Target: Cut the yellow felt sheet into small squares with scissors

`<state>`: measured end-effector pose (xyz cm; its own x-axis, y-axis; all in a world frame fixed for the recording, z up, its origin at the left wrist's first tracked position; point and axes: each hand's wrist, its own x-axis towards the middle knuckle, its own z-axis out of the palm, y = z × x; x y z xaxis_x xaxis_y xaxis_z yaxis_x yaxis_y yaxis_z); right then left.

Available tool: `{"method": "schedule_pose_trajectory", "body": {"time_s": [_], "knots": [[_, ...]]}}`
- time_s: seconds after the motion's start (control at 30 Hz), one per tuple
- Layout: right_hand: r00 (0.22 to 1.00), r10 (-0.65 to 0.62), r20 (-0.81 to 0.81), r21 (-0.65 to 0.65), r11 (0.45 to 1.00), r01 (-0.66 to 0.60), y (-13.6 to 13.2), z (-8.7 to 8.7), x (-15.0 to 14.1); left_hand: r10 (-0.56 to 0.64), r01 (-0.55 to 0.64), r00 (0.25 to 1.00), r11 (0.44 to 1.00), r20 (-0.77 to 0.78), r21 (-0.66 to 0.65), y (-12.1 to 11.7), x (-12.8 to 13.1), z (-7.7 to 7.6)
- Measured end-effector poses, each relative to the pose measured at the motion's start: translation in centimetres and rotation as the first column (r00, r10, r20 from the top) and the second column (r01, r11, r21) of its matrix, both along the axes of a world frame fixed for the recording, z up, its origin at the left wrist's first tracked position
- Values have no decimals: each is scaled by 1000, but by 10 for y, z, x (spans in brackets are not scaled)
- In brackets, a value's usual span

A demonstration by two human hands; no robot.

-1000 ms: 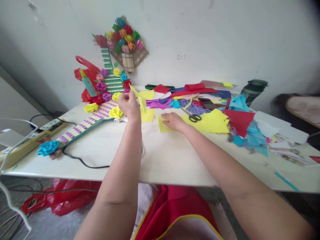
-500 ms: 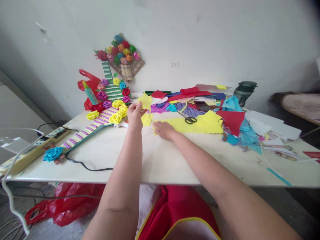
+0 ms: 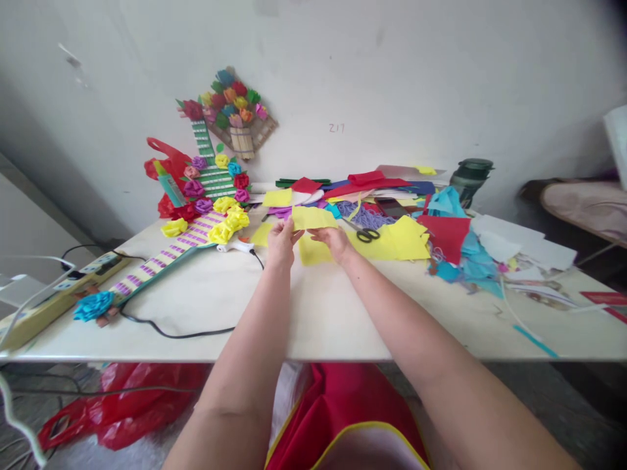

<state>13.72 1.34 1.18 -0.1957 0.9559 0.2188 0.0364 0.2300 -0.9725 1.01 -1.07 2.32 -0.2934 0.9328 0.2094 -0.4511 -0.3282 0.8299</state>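
Joining the left hand point(image 3: 281, 243), the right hand point(image 3: 336, 243) has been lifted, leaving the long yellow sheet point(image 3: 398, 240) unpinned on the tabletop point(image 3: 333, 313). The small yellow piece point(image 3: 314, 217) is pinched by closed left fingertips; right fingers are half-curled at its edge, grip unclear.

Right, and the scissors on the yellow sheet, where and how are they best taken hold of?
I'd take the scissors by the dark handle loops, with the right hand coming down from the near right side. They lie flat on the yellow sheet, loops toward the near right and blades pointing far left, so that side should keep fingers off the blades.
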Motion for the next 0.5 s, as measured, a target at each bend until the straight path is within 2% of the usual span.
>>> {"method": "schedule_pose_trajectory", "body": {"time_s": [0.03, 0.1, 0.23, 0.4, 0.5], "knots": [[995, -8, -98, -45, 999, 3, 2, 1, 5, -7, 7, 1000, 1000, 0, -1, 0, 1, -2], [982, -39, -185, -83, 996, 24, 3, 4, 15, -19, 19, 1000, 1000, -12, -6, 0, 2, -4], [983, -81, -163, -94, 993, 66, 3, 8, 31, -35, 35, 997, 999, -63, -13, 0, 2, -7], [950, -184, -251, -117, 980, 159, 10, 0, 28, -82, 80, 986, 997, -147, -17, 0, -1, -10], [951, -243, -193, -60, 970, 235, 16, -7, 25, -46, 25, 958, 997, -282, -79, -3, -4, -8]]}}
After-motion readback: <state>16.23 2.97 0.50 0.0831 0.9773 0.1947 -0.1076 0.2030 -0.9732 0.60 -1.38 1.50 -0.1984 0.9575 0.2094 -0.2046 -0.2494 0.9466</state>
